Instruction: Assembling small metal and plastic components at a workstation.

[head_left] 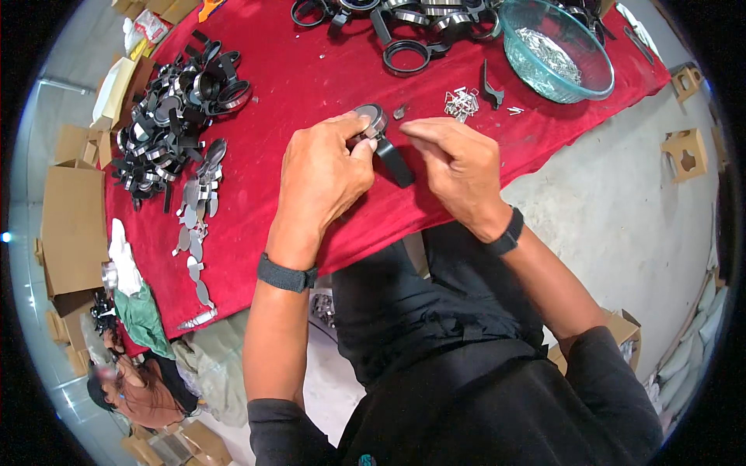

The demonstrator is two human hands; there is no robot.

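Your left hand (322,172): fingers pinched on a round black magnifier (373,123), at table (311,70) centre. Your right hand (458,163): fingertips closed narrow, just beside its handle at 3 o'clock. Glass bowl (556,50) at 1 o'clock; magnifier pile (175,116) at 10 o'clock.

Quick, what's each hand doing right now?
Left hand: closed on a black-handled round part.
Right hand: fingers pinched beside that part; holding anything cannot be told.

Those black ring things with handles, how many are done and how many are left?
Cannot tell which are finished: one heap of black pieces lies left, more rings lie at the top. Left hand holds one ring piece; right hand pinches beside it. Flat metal blanks and small clips remain loose.
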